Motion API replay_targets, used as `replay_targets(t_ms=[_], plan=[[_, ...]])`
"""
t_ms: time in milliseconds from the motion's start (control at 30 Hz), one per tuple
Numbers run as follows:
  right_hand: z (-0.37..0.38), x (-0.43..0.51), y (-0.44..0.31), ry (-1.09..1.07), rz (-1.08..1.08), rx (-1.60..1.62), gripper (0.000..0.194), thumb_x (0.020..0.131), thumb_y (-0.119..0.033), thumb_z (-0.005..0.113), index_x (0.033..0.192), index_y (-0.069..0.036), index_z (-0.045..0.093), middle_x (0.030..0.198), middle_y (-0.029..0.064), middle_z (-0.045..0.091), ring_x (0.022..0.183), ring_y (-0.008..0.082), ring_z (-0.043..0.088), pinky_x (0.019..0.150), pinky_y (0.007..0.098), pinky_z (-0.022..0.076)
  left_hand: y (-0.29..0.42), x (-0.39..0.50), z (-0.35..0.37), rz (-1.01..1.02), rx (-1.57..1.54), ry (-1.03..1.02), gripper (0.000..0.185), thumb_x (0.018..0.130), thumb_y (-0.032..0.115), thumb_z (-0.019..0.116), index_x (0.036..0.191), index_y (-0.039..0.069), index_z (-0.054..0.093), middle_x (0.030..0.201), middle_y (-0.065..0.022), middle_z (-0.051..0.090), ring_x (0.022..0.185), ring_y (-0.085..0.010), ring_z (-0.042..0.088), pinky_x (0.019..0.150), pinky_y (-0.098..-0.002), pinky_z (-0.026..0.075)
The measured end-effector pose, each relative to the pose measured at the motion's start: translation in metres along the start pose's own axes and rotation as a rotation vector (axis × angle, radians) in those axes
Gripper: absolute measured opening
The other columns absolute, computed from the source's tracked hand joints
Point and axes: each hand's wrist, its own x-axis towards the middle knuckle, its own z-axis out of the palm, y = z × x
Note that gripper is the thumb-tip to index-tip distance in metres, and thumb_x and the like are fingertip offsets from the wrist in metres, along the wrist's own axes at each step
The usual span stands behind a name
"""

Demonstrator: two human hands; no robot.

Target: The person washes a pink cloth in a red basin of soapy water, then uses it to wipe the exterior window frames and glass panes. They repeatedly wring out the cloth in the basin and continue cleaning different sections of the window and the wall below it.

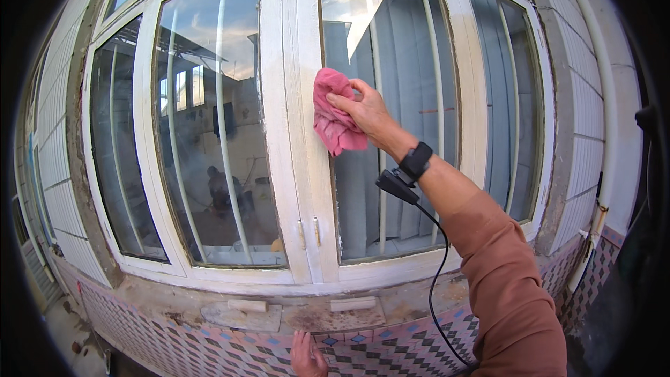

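My right hand (pixel 361 107) grips a crumpled pink cloth (pixel 335 120) against the white wooden window frame (pixel 306 183), at the left edge of a tall glass pane (pixel 403 178). A black wrist strap with a device (pixel 413 162) sits on that forearm, and a black cable hangs from it. Low in the view, my left hand (pixel 308 356) rests on the tiled wall (pixel 366 348) just under the sill, its fingers pointing up, with nothing seen in it. Hinges show on the central posts above and below the cloth.
On the concrete sill (pixel 413 298) lie two flat plates with pale handles, like plastering floats (pixel 251 317) (pixel 361 314). A white pipe (pixel 610 141) runs down the wall at right. Vertical bars and a blue-grey curtain stand behind the glass. A reflected person shows in the left pane.
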Motion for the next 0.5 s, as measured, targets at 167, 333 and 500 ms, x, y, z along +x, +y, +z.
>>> replay_targets(t_ms=[167,333,500], plan=[[0.028,0.032,0.013,0.228,-0.29,-0.437,0.038,0.077,-0.029,0.073,0.101,-0.002,0.061,0.089,0.0121,0.066,0.075,0.0203,0.062,0.068,0.0317,0.0498,-0.028,-0.007,-0.005,-0.044,-0.008,0.007,0.044,0.08,-0.002,0.049,0.124,0.0,0.053,0.127,-0.0219,0.053,0.12,-0.0397,0.048,0.102,-0.0444,0.037],[0.046,0.043,0.025,0.296,-0.54,-0.838,0.025,0.08,-0.018,0.061,0.1,-0.004,0.062,0.088,0.0155,0.061,0.085,0.0321,0.058,0.073,0.0417,0.0483,-0.067,-0.007,0.0,-0.028,0.116,0.104,0.04,0.086,0.006,0.051,0.125,0.001,0.053,0.129,-0.0213,0.052,0.121,-0.0405,0.045,0.104,-0.0463,0.034],[0.049,0.041,0.031,0.315,-0.709,-1.087,0.03,0.079,-0.011,0.062,0.109,-0.013,0.06,0.102,0.0135,0.057,0.094,0.0303,0.055,0.074,0.0394,0.0498,-0.088,-0.005,0.001,-0.101,0.223,0.094,0.041,0.087,0.01,0.053,0.127,0.0,0.051,0.13,-0.0237,0.049,0.123,-0.0423,0.042,0.104,-0.0478,0.033]])
